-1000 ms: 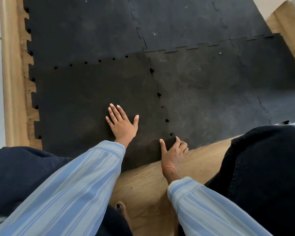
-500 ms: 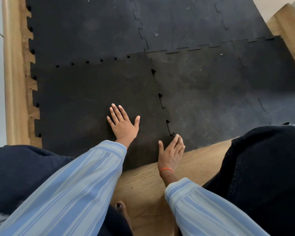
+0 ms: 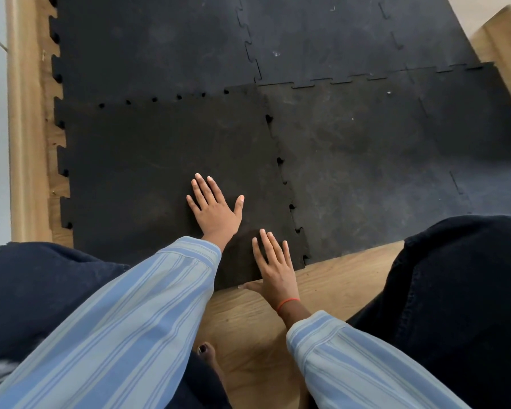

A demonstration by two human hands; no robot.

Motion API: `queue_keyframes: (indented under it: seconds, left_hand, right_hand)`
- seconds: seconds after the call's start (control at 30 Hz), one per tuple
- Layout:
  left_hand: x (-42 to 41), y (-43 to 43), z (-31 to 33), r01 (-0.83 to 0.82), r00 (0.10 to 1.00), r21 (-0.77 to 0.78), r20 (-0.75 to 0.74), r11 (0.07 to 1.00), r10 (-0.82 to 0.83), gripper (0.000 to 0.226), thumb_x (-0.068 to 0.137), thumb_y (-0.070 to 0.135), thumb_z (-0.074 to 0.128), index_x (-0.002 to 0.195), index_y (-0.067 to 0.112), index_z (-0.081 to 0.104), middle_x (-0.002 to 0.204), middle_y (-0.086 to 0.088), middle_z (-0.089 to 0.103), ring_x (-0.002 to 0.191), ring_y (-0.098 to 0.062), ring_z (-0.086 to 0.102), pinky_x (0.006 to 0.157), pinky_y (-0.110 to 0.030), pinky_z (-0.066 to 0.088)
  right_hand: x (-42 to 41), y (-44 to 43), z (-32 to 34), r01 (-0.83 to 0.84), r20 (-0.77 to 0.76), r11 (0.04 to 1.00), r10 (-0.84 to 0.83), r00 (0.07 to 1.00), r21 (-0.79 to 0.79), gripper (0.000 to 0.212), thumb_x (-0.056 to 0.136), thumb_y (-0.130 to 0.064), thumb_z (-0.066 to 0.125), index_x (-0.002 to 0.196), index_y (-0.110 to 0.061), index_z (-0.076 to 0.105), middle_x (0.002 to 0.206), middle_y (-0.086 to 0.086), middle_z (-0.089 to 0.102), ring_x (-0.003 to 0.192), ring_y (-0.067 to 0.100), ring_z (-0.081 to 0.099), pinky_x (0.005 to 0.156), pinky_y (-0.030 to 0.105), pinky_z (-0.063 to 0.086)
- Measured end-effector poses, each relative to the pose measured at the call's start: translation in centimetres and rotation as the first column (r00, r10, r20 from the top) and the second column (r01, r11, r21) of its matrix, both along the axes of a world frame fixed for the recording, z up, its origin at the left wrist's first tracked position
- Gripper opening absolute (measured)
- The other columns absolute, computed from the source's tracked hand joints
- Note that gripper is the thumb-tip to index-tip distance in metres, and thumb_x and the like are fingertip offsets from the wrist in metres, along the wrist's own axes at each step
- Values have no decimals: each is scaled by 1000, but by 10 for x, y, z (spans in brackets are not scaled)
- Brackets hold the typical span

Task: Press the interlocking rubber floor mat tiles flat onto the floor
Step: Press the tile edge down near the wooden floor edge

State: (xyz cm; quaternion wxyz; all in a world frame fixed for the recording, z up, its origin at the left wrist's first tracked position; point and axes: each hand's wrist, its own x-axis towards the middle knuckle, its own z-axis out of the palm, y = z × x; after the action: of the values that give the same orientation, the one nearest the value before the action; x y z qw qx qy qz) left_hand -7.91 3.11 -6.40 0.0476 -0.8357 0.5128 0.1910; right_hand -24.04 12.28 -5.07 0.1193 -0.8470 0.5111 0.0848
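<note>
Black rubber mat tiles with puzzle-tooth edges cover the wooden floor (image 3: 331, 278). The near left tile (image 3: 136, 163) lies under both hands. My left hand (image 3: 216, 211) rests flat on it, fingers spread, palm down. My right hand (image 3: 275, 267) lies flat across that tile's near edge, fingers on the rubber, thumb and heel on the wood. To the right, the near right tile (image 3: 366, 172) meets it along a toothed seam (image 3: 289, 199) with small gaps showing. Both hands hold nothing.
More joined tiles (image 3: 160, 45) lie farther away. A wooden ledge (image 3: 24, 119) runs along the left side. My dark-trousered knees sit at the left (image 3: 36, 290) and right (image 3: 460, 290), and a bare foot (image 3: 207, 352) shows between them.
My right hand has slid left from the seam corner and flattened, fingers now on the near left tile's edge. My left hand has stayed pressed in place.
</note>
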Motion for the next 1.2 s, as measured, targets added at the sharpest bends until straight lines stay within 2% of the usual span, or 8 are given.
queue_keyframes:
  seconds: [0.37,0.47,0.57,0.6,0.67,0.77,0.97,1.2]
  left_hand:
    - [0,-4,2,-5,1000,39,-7,999,5,91,91,68,18,151,4,-7,159,-20,-12,147,-34,-9,118,-49,4]
    - [0,-6,2,-4,1000,47,-10,999,4,91,92,68,18,151,3,-7,159,-21,-12,147,-34,-9,118,-49,4]
    - [-2,-6,2,-11,1000,37,-3,999,11,91,92,67,18,151,2,-7,159,-21,-12,147,-34,-9,118,-50,4]
    - [-3,-6,2,-18,1000,32,-4,999,18,91,92,67,18,151,2,-7,159,-22,-12,147,-34,-9,118,-50,4]
    - [-6,-8,3,-38,999,29,-18,999,39,91,93,66,18,150,0,-7,158,-23,-12,147,-35,-10,118,-51,4]
    - [-10,-9,4,-61,998,19,-12,998,61,92,92,66,17,150,-1,-6,158,-23,-12,147,-35,-10,118,-52,4]
    - [-12,-10,2,-71,998,21,-1,997,71,93,91,68,17,150,-1,-5,158,-24,-9,147,-36,-7,118,-51,5]
    - [-12,-8,-3,-66,998,10,23,998,65,94,90,70,15,151,0,-4,159,-23,-8,147,-36,-6,118,-51,7]
  right_hand:
    - [-25,-17,-3,-99,85,993,94,992,58,97,63,-57,78,141,-12,43,150,14,39,138,33,39,111,49,22]
    - [-29,-18,-5,-109,123,990,98,988,86,97,64,-52,79,143,-12,40,152,14,35,139,33,36,112,53,30]
    - [-28,-18,-4,-98,129,985,80,988,140,100,70,-58,71,149,-14,27,159,9,17,146,29,17,114,55,28]
    - [-28,-19,-4,-50,102,987,34,994,152,105,72,-67,63,151,-14,18,160,5,5,148,25,5,119,52,19]
    - [-31,-20,-1,209,75,965,-223,972,158,111,74,-83,35,152,-12,0,156,1,-15,147,19,-13,121,41,-1]
    - [-34,-26,1,549,70,823,-562,824,146,101,81,-78,13,150,-7,-8,155,6,-22,146,21,-17,122,40,-2]
    - [-27,-31,-6,622,7,765,-632,775,170,96,89,-70,23,148,-5,-13,159,12,-17,147,21,-18,121,39,-8]
    - [-11,-48,-2,646,23,742,-660,751,179,93,89,-69,20,146,-6,-16,159,14,-17,146,22,-19,121,44,-7]
